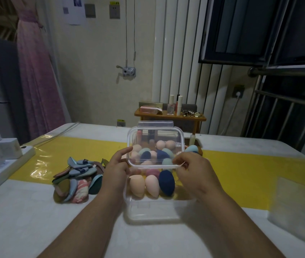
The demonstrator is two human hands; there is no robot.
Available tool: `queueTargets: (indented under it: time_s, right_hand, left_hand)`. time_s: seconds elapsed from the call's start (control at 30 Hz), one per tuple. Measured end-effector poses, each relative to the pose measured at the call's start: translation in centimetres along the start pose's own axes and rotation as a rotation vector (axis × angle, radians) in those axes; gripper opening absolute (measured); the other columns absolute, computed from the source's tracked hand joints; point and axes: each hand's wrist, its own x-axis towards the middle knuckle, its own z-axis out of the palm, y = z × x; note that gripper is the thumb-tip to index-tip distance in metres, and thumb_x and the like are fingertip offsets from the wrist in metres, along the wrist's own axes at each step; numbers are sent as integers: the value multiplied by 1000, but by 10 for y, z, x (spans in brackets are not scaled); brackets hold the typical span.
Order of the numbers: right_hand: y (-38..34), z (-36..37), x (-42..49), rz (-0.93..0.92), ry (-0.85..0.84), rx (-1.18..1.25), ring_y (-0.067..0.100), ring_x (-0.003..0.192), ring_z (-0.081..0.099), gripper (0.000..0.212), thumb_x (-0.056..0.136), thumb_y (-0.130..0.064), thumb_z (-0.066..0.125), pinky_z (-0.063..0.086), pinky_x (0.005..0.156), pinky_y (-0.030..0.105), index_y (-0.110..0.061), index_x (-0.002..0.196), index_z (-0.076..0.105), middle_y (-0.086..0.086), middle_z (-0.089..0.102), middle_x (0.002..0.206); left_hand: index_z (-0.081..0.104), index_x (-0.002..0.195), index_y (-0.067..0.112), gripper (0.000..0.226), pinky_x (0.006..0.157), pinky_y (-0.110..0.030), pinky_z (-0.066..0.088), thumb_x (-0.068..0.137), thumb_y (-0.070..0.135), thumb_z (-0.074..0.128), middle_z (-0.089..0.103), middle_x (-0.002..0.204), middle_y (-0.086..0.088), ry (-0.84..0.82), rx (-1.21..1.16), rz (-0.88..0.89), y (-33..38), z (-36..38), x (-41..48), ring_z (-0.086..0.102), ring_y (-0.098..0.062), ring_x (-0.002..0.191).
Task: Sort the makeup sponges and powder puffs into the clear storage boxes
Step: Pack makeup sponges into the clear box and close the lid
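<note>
While the lid (153, 138) is pinched by the left hand (117, 168) and right hand (194, 170) above the part-filled box (153, 211), sponge loading seems underway, and the lid is likely to be set aside next.

A white-covered table (36, 220) with a glossy yellow strip (250, 174) is bearing a clear plastic storage box (153, 211), a heap of flat coloured powder puffs (75, 181) and a white power strip (4, 164).
</note>
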Motion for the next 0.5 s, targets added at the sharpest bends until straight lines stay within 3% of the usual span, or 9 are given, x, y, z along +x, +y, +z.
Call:
queueTargets:
  time_s: [0.2,0.37,0.5]
  right_hand:
    - [23,-3,10,110,158,71,15,93,57,27,92,-4,54,43,74,24,-23,108,66,-3,65,103]
    - [44,3,17,218,93,20,17,106,57,52,84,5,56,44,81,26,-23,127,61,0,62,124]
    - [55,7,20,227,42,-76,21,125,50,62,88,-3,60,44,94,29,-26,144,46,0,48,144]
  left_hand:
    - [69,111,25,65,64,-36,56,76,-14,32,68,105,-11,17,12,17,0,-1,1,66,-31,94]
    - [68,114,22,63,61,-33,53,77,-15,33,66,103,-8,12,9,18,4,1,-2,64,-29,91]
    - [67,115,22,62,60,-32,52,79,-15,33,66,103,-6,13,11,20,6,2,-5,64,-27,90]
